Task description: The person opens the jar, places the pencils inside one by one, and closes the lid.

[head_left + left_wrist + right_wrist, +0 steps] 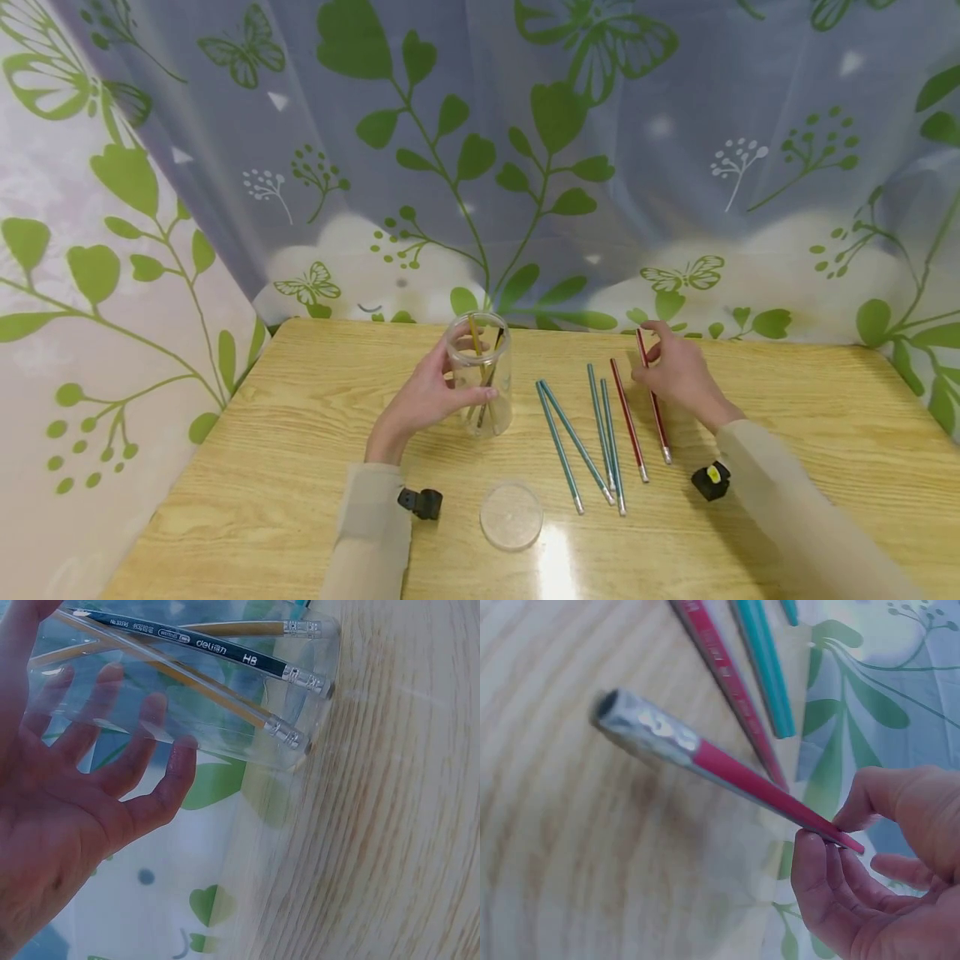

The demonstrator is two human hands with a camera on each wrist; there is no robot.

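Observation:
My left hand (427,393) grips a clear plastic jar (504,379) from its left side, thumb across the front and fingers behind. The jar stands upright on the table. Inside lean a dark green HB pencil (217,646) and yellow pencils (202,679), eraser ends down, as the left wrist view shows. Over to the right, my right hand (686,375) pinches a red pencil (750,780) near its far end; the silver eraser end points back toward me. Just left of it lie another red pencil (630,421) and several teal pencils (559,450).
A round clear lid (511,517) lies on the wood-grain table (262,467) in front of the jar. Behind the table's far edge hangs a blue and white curtain (660,192) with green leaves and butterflies. Each wrist wears a small black camera (422,503).

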